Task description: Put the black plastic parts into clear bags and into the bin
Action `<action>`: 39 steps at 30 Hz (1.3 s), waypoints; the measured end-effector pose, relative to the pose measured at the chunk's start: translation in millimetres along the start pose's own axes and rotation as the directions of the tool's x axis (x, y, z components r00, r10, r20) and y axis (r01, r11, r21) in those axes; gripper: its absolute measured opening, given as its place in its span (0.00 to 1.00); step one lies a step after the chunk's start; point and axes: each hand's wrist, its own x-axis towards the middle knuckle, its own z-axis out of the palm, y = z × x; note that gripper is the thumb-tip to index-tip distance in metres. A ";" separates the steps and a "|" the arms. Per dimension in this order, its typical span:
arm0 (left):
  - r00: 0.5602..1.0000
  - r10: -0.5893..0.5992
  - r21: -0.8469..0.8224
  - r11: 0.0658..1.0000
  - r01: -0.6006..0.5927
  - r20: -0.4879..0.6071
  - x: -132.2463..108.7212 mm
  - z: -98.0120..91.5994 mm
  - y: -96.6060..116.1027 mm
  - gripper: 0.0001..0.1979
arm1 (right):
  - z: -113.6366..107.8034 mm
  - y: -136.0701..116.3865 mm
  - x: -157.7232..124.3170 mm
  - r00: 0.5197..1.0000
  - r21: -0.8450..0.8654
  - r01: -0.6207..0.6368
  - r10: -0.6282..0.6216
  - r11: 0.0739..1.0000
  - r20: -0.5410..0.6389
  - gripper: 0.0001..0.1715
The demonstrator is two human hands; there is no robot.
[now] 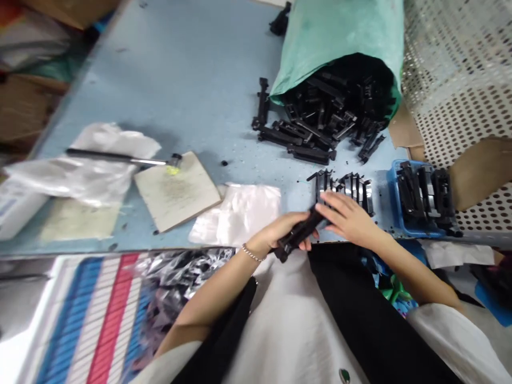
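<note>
My left hand (286,226), with a bracelet at the wrist, is wrapped round a long black plastic part (298,237) over the table's front edge. The part lies tilted, its upper end toward my right hand (346,213). That hand reaches over the part's upper end with its fingers spread; its fingertips are at or very near the part. Just behind my right hand, a row of black parts with shiny strips (354,186) stands on the table. More black parts (312,133) spill out of a green bag (340,42).
A blue basket (424,232) at the right holds black parts. Clear plastic bags (252,210), a square board (176,194) and a screwdriver (104,154) lie left of my hands. A perforated white panel (460,90) borders the right side.
</note>
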 end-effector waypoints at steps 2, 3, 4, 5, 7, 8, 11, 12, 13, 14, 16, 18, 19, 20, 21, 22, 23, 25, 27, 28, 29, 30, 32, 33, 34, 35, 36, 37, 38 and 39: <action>0.995 -0.024 0.049 0.999 0.019 0.095 -22.9 2.2 -9.0 0.27 | 4.6 -19.0 5.3 0.986 0.081 0.095 -0.105 0.992 0.129 0.24; 0.998 0.027 0.078 0.996 -0.032 0.061 -31.9 0.3 -13.5 0.28 | 8.1 -23.7 6.4 0.980 0.125 0.076 -0.097 0.989 0.172 0.20; 0.993 0.115 0.134 0.985 -0.109 -0.038 -39.1 -3.9 -17.9 0.29 | 12.1 -25.3 7.3 0.979 0.171 0.016 -0.050 0.985 0.200 0.19; 0.952 0.237 0.235 0.953 -0.189 -0.195 -44.6 -9.9 -22.1 0.29 | 16.2 -24.7 8.6 0.976 0.226 -0.078 0.028 0.971 0.215 0.19; 0.689 0.510 0.553 0.812 -0.188 -0.515 -50.1 -24.6 -29.7 0.24 | 25.4 -21.5 14.7 0.947 0.404 -0.305 0.231 0.862 0.222 0.25; 0.528 0.619 0.696 0.714 -0.072 -0.581 -50.5 -32.1 -33.0 0.20 | 30.5 -21.0 20.0 0.918 0.528 -0.396 0.322 0.751 0.232 0.28; 0.383 0.755 0.845 0.445 0.296 -0.532 -46.8 -50.6 -39.0 0.08 | 48.1 -29.4 42.0 0.835 0.847 -0.443 0.478 0.293 0.271 0.29; 0.416 0.749 0.854 0.408 0.323 -0.515 -46.1 -55.7 -39.6 0.07 | 54.1 -34.4 49.9 0.816 0.898 -0.410 0.504 0.160 0.283 0.28; 0.448 0.736 0.860 0.408 0.306 -0.508 -46.4 -60.7 -39.7 0.08 | 59.6 -39.6 57.5 0.802 0.926 -0.373 0.521 0.054 0.293 0.26; 0.463 0.726 0.861 0.438 0.258 -0.508 -47.9 -65.6 -39.5 0.09 | 64.3 -44.3 64.4 0.792 0.941 -0.337 0.530 -0.030 0.301 0.25; 0.444 0.726 0.838 0.532 0.118 -0.524 -53.5 -75.0 -39.3 0.08 | 71.0 -51.6 76.0 0.787 0.946 -0.285 0.525 -0.152 0.322 0.23; 0.403 0.732 0.795 0.606 -0.016 -0.549 -59.6 -82.4 -39.7 0.05 | 74.3 -56.0 85.3 0.797 0.940 -0.246 0.502 -0.238 0.336 0.22; 0.391 0.730 0.773 0.630 -0.069 -0.560 -61.9 -84.9 -39.9 0.05 | 75.2 -57.8 89.5 0.803 0.932 -0.235 0.484 -0.276 0.347 0.21; 0.390 0.728 0.755 0.645 -0.114 -0.564 -63.5 -86.5 -40.0 0.06 | 76.0 -59.6 93.6 0.809 0.921 -0.229 0.464 -0.316 0.361 0.22; 0.394 0.727 0.742 0.654 -0.149 -0.562 -64.5 -87.2 -39.9 0.08 | 76.8 -61.7 97.7 0.815 0.907 -0.227 0.441 -0.354 0.376 0.23; 0.399 0.728 0.734 0.657 -0.174 -0.557 -64.9 -86.9 -39.5 0.08 | 77.7 -63.8 101.8 0.821 0.893 -0.228 0.417 -0.388 0.390 0.24; 0.403 0.732 0.732 0.654 -0.192 -0.549 -65.1 -85.8 -38.8 0.08 | 78.8 -66.0 105.9 0.826 0.880 -0.230 0.395 -0.416 0.402 0.25; 0.392 0.749 0.742 0.637 -0.207 -0.534 -65.5 -81.6 -36.8 0.08 | 81.5 -69.9 113.4 0.834 0.863 -0.226 0.368 -0.453 0.411 0.25; 0.356 0.762 0.752 0.628 -0.200 -0.541 -66.7 -75.6 -34.8 0.05 | 84.6 -71.8 119.4 0.843 0.854 -0.214 0.353 -0.474 0.407 0.25; 0.334 0.763 0.750 0.631 -0.197 -0.554 -67.8 -72.4 -33.9 0.03 | 86.1 -71.8 121.6 0.845 0.852 -0.207 0.351 -0.481 0.403 0.24; 0.316 0.761 0.745 0.637 -0.199 -0.566 -69.0 -69.3 -33.3 0.02 | 87.4 -71.4 123.1 0.845 0.852 -0.200 0.355 -0.484 0.400 0.24; 0.306 0.758 0.739 0.643 -0.204 -0.575 -70.4 -66.7 -32.7 0.03 | 88.3 -70.7 124.0 0.841 0.855 -0.194 0.367 -0.482 0.398 0.23; 0.309 0.756 0.734 0.646 -0.210 -0.577 -72.7 -63.1 -31.9 0.03 | 88.7 -69.1 124.0 0.824 0.864 -0.181 0.408 -0.469 0.394 0.21; 0.317 0.756 0.737 0.644 -0.203 -0.573 -73.5 -62.4 -31.5 0.03 | 88.1 -68.6 123.2 0.817 0.870 -0.173 0.426 -0.463 0.389 0.20; 0.324 0.754 0.742 0.643 -0.190 -0.571 -73.8 -62.2 -31.2 0.03 | 87.1 -68.6 122.2 0.816 0.874 -0.164 0.436 -0.458 0.381 0.20; 0.326 0.750 0.743 0.646 -0.173 -0.576 -73.8 -62.4 -30.9 0.04 | 86.0 -68.9 121.1 0.820 0.877 -0.153 0.437 -0.455 0.370 0.21; 0.328 0.745 0.744 0.650 -0.156 -0.581 -73.5 -62.7 -30.7 0.04 | 85.1 -69.4 120.1 0.830 0.880 -0.144 0.429 -0.452 0.356 0.21; 0.332 0.742 0.747 0.649 -0.141 -0.582 -72.9 -63.1 -30.7 0.05 | 84.8 -70.1 119.3 0.841 0.882 -0.139 0.417 -0.450 0.345 0.21; 0.338 0.745 0.757 0.641 -0.128 -0.575 -72.4 -63.2 -30.9 0.05 | 85.2 -70.7 119.0 0.849 0.885 -0.139 0.406 -0.445 0.337 0.21; 0.345 0.757 0.775 0.621 -0.114 -0.555 -72.0 -63.1 -31.5 0.06 | 86.5 -70.9 119.1 0.853 0.887 -0.145 0.399 -0.438 0.337 0.21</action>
